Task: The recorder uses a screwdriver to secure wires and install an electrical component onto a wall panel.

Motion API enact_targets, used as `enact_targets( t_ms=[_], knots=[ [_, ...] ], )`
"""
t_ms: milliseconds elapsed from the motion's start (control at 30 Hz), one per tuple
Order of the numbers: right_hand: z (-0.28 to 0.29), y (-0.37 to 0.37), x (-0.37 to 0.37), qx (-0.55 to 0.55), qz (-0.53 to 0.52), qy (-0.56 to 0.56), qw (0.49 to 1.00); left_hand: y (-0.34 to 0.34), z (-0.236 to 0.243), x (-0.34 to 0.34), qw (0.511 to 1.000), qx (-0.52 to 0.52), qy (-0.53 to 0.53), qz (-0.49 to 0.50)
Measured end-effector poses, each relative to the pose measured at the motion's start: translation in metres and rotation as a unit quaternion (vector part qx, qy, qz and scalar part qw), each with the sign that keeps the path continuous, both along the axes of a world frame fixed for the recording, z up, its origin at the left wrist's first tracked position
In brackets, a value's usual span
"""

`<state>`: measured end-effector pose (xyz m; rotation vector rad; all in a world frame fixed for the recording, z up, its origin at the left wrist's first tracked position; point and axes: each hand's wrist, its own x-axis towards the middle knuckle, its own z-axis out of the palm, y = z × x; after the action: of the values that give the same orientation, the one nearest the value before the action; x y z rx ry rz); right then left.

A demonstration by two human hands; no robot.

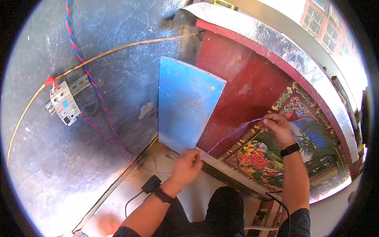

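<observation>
A twisted pair of red and blue wires (pixel 233 133) stretches between my two hands. My left hand (pixel 187 165) is closed around it low in front of the blue board. Higher and to the right, my right hand (pixel 278 127) pinches the wire near its end, in front of a red painted panel. Past my left hand the wire runs off to the left, thin and partly blurred, toward the wall. On that wall a white circuit breaker (pixel 63 104) sits on a metal rail (pixel 80 85), with red and blue twisted wire leaving its lower end.
A blue board (pixel 187 102) leans at the corner against the red cabinet (pixel 233 67), which bears a painted floral panel (pixel 256 158). A tan cable (pixel 130 44) crosses the wall. A black box with a cord (pixel 151 184) is by my left wrist. A yellow-handled tool (pixel 224 4) lies on top.
</observation>
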<state>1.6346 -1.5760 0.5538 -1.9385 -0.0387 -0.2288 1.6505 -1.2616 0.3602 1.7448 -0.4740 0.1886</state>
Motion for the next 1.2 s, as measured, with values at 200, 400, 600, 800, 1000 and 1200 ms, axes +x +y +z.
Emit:
enact_targets(
  t_ms=[200,400,600,800,1000,1200],
  knots=[
    [-0.009,-0.005,-0.001,0.041,0.003,-0.015,0.999,-0.069,0.026,0.008,0.996,0.061,-0.041,-0.047],
    [-0.014,-0.009,-0.005,0.047,0.010,-0.061,0.997,-0.105,0.004,0.022,0.992,0.037,-0.060,-0.106],
    [-0.018,-0.014,-0.003,0.041,0.025,-0.047,0.998,-0.090,-0.005,0.030,0.981,-0.002,0.161,-0.105],
    [-0.005,0.022,0.004,-0.156,0.066,-0.011,0.986,-0.059,0.035,0.045,0.991,0.109,-0.071,0.000],
    [-0.009,0.053,0.025,-0.231,0.212,-0.008,0.950,-0.046,0.046,0.043,0.979,0.186,-0.057,-0.062],
    [-0.026,0.062,0.036,-0.208,0.165,-0.006,0.964,0.011,0.055,0.046,0.997,0.055,-0.008,0.059]
  ],
)
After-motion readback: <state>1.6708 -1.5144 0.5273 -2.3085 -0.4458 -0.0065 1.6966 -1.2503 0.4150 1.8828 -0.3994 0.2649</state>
